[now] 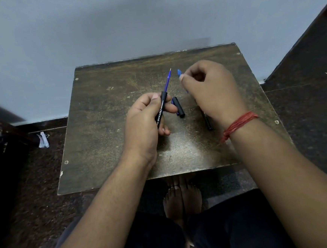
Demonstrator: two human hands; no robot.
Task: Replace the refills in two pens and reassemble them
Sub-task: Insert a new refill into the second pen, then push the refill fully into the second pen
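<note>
My left hand (145,123) grips a black pen barrel (160,112) with white lettering, tilted up and away. A blue refill (167,80) sticks out of its top, tip pointing away. My right hand (211,92) pinches a small blue pen part (179,73) just right of the refill tip; most of that part is hidden by the fingers. A black pen cap (178,107) lies on the small worn table (103,116) between my hands. A second black pen (207,122) lies under my right wrist, partly hidden.
The table stands against a pale wall (112,26), on a dark floor (303,103). My bare feet (181,198) show below its near edge. A dark object and a white scrap (42,140) lie on the floor at the left.
</note>
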